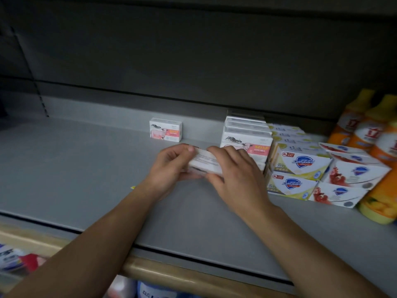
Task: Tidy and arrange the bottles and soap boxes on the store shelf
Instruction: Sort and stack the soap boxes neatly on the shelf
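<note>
Both hands hold one white soap box [204, 163] just above the grey shelf [75, 168], in the middle. My left hand [169, 166] grips its left end with the thumb on top. My right hand [236, 175] curls over its right end. Right behind it stands a stack of white goat-milk soap boxes [247, 138] with a sheep picture. A single box of the same kind [165, 130] stands alone at the back. To the right lie stacked Safeguard soap boxes [300, 168], then orange and yellow bottles [365, 130].
Red-printed Safeguard boxes [352, 175] sit between the yellow-printed ones and the bottles. The shelf's left half is bare grey metal. A wooden-coloured front rail [193, 274] runs along the shelf's edge, with other goods on the level below [12, 257].
</note>
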`<state>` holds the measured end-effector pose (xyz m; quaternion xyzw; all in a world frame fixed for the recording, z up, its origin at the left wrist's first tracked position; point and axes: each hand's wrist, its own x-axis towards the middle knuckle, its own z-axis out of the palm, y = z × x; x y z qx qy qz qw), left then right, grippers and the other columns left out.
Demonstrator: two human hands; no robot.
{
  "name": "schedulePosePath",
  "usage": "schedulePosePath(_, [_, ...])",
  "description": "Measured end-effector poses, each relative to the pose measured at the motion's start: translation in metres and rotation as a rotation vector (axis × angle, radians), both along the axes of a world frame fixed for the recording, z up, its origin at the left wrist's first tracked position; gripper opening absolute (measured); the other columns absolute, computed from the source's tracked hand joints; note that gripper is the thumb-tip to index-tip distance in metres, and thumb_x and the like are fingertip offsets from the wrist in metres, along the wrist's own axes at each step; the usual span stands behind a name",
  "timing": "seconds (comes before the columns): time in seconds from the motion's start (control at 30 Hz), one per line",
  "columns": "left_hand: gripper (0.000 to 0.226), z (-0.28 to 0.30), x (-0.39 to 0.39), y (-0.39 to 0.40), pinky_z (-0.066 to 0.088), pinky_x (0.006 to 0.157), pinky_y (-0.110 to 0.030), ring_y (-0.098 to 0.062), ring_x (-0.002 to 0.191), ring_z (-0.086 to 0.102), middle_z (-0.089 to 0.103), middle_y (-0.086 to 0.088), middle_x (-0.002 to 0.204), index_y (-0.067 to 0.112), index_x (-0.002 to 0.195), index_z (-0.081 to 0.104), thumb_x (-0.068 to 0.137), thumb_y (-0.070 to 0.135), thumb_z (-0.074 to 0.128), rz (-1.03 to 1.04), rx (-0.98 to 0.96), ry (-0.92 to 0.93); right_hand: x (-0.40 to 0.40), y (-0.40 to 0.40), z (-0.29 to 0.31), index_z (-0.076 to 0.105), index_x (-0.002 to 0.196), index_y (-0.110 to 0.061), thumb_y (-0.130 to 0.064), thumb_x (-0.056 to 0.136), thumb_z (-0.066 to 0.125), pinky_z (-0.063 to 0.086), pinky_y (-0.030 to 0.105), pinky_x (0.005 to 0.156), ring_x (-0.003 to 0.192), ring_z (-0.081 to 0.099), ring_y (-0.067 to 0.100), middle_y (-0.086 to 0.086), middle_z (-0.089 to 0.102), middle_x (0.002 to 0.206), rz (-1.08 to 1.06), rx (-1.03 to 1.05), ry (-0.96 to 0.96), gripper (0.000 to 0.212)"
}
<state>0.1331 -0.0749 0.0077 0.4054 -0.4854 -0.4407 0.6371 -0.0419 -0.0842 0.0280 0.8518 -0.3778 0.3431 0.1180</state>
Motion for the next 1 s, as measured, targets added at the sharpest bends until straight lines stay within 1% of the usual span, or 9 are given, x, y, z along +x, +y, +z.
schedulePosePath(0.07, [0.034,0.002,0.001,-0.004,0.059,0.070,-0.038,-0.030,0.084,0.070,0.072,-0.018,0.092,0.003,0.091,0.070,0.096,0.034,0.056,0.070,0.062,0.021,-0.011,-0.001,0.004,0.060,0.125,-0.017,-0.022,0.078,0.073,0.048,0.041,0.083,0.097,0.057,0.032,0.005,0.064,0.110,-0.026,0.043,0.011,0.049])
schedulePosePath(0.1, [0.032,0.000,0.003,-0.006,0.058,0.071,-0.036,-0.027,0.082,0.069,0.072,-0.014,0.089,0.006,0.086,0.071,0.097,0.032,0.055,0.140,0.081,-0.059,-0.018,-0.001,0.005,0.059,0.126,-0.016,-0.020,0.078,0.073,0.048,0.042,0.085,0.097,0.058,0.032,0.005,0.064,0.111,-0.041,0.046,0.024,0.050])
schedulePosePath(0.23, [0.014,-0.014,0.013,-0.014,0.046,0.080,-0.021,-0.010,0.091,0.066,0.072,0.005,0.094,0.021,0.089,0.072,0.090,0.032,0.064,0.338,0.081,-0.800,-0.039,-0.009,0.002,0.059,0.130,-0.015,-0.016,0.078,0.074,0.044,0.040,0.090,0.102,0.057,0.034,0.006,0.064,0.116,-0.134,0.057,0.141,0.054])
schedulePosePath(0.3, [0.027,-0.020,0.014,-0.015,0.043,0.089,-0.019,-0.013,0.108,0.062,0.070,0.007,0.112,0.026,0.107,0.071,0.087,0.043,0.063,0.314,0.163,-1.025,-0.041,-0.014,-0.002,0.056,0.135,-0.017,-0.021,0.082,0.072,0.038,0.039,0.098,0.111,0.052,0.031,0.004,0.061,0.124,-0.199,0.082,0.234,0.055])
schedulePosePath(0.4, [0.049,-0.025,0.013,-0.018,0.038,0.108,-0.030,-0.021,0.128,0.049,0.059,0.003,0.135,0.027,0.128,0.061,0.086,0.052,0.060,0.286,0.194,-1.250,-0.039,-0.018,-0.008,0.055,0.135,-0.020,-0.023,0.088,0.064,0.034,0.036,0.103,0.117,0.047,0.027,0.000,0.058,0.130,-0.290,0.080,0.291,0.048])
schedulePosePath(0.47, [0.052,-0.026,0.013,-0.019,0.035,0.111,-0.032,-0.022,0.132,0.046,0.055,0.002,0.139,0.027,0.130,0.059,0.086,0.053,0.060,0.280,0.185,-1.294,-0.039,-0.015,-0.012,0.056,0.134,-0.019,-0.019,0.086,0.064,0.037,0.039,0.103,0.117,0.048,0.029,0.002,0.058,0.129,-0.314,0.086,0.262,0.048])
schedulePosePath(0.57, [0.055,-0.027,0.014,-0.020,0.034,0.111,-0.032,-0.022,0.131,0.046,0.056,0.001,0.139,0.025,0.130,0.060,0.084,0.055,0.060,0.254,0.175,-1.301,-0.043,-0.008,-0.020,0.060,0.131,-0.014,-0.016,0.079,0.069,0.043,0.039,0.100,0.110,0.052,0.030,0.005,0.060,0.125,-0.163,0.058,0.204,0.053])
schedulePosePath(0.73, [0.053,-0.027,0.015,-0.020,0.032,0.113,-0.033,-0.022,0.134,0.043,0.053,0.001,0.141,0.026,0.131,0.059,0.084,0.051,0.062,0.256,0.177,-1.290,-0.045,-0.006,-0.025,0.048,0.144,-0.017,-0.029,0.085,0.065,0.031,0.035,0.110,0.124,0.043,0.029,0.003,0.051,0.140,-0.114,0.141,0.215,0.062])
schedulePosePath(1.0, [0.048,-0.029,0.013,-0.020,0.035,0.110,-0.028,-0.020,0.129,0.048,0.058,0.002,0.136,0.027,0.127,0.063,0.083,0.047,0.066,0.293,0.169,-1.239,-0.038,-0.011,-0.026,0.062,0.132,-0.015,-0.033,0.082,0.064,0.034,0.035,0.099,0.108,0.053,0.033,0.004,0.061,0.122,-0.102,0.119,0.082,0.053])
